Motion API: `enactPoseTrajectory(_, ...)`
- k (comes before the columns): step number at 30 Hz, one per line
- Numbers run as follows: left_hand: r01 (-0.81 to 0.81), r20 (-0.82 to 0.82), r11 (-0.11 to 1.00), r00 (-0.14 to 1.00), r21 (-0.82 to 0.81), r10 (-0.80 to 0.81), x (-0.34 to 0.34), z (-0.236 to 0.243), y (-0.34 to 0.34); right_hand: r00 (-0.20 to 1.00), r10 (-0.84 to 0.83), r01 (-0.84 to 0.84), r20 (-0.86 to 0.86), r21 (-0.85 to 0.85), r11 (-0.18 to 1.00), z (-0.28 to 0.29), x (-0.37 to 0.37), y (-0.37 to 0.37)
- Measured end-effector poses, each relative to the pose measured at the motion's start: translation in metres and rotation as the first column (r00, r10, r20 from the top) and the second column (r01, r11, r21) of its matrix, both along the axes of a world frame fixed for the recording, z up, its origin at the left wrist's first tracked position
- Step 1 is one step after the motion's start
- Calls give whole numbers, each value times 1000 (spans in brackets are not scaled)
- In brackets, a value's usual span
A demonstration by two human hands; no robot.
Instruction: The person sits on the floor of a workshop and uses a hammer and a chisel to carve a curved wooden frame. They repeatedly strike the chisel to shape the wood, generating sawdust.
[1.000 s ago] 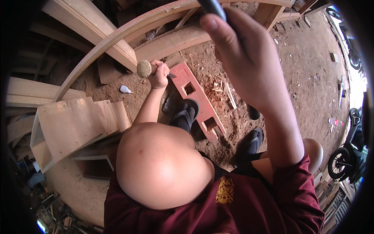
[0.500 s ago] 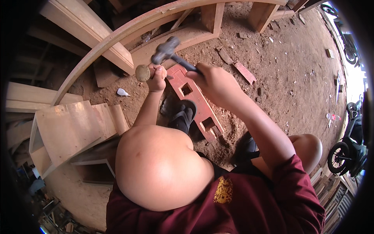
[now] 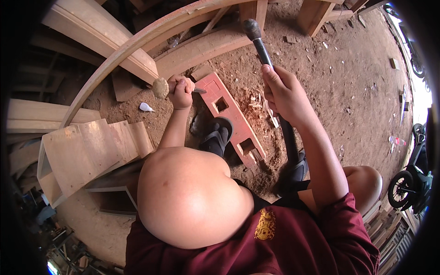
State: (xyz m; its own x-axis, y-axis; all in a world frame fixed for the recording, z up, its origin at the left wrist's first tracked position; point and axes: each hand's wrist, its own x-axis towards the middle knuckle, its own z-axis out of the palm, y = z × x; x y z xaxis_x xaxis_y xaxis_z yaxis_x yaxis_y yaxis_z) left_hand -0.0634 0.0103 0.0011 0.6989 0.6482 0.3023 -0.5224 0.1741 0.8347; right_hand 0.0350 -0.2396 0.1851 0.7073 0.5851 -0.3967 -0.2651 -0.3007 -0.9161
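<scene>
My left hand point(image 3: 182, 94) is closed round the handle of a chisel point(image 3: 200, 90). Its pale, battered butt sticks out to the left, and its blade lies by the left edge of a reddish wooden block point(image 3: 225, 123) on the ground. Two square holes are cut through that block, and an outline is marked near its far end. My right hand point(image 3: 286, 94) grips a hammer point(image 3: 262, 50) by its dark handle, head raised beyond the block and to its right. My sandalled left foot point(image 3: 217, 137) rests against the block's left side.
Wood chips point(image 3: 260, 107) lie right of the block on the dirt floor. A curved wooden frame point(image 3: 120, 55) arches across the far left. Near it are a small white bottle point(image 3: 146, 107) and a plywood piece point(image 3: 82, 153). A motorbike point(image 3: 408, 183) stands at the right.
My right hand has swung the hammer up and right, away from the chisel's butt, uncovering the wood chips. My left hand with the chisel has hardly moved.
</scene>
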Motion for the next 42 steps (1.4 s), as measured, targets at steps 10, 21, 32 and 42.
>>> enactPoseTrajectory(10,18,-34,995,999,99,-15,1,-2,-4,874,193,-132,446,-164,978,36,-11,13)
enactPoseTrajectory(21,-33,-103,998,994,49,38,8,-9,-19,493,327,-158,806,-287,945,48,-33,64)
enactPoseTrajectory(32,87,-6,990,996,111,-87,-5,1,-12,875,351,-207,334,-397,894,6,-16,17)
enactPoseTrajectory(42,66,15,991,998,115,-68,-2,-2,4,983,125,-95,136,-210,973,8,-1,6)
